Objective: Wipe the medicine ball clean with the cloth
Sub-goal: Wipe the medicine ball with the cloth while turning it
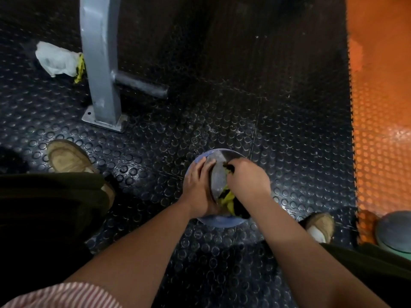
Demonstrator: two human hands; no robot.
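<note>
A blue and grey medicine ball (pixel 216 176) sits on the studded black rubber floor between my feet. My left hand (pixel 198 187) lies flat against its left side with the fingers spread over the top. My right hand (pixel 246 178) grips a yellow and black cloth (pixel 229 201) and presses it onto the ball's right side. Part of the cloth hangs out below my palm. The lower rim of the ball shows blue beneath both wrists.
A grey steel post (pixel 100 63) with a base plate and a side bar stands at the back left. A white bag (pixel 56 58) lies beyond it. Orange studded matting (pixel 382 107) runs along the right. A second grey ball (pixel 394 232) rests at the right edge.
</note>
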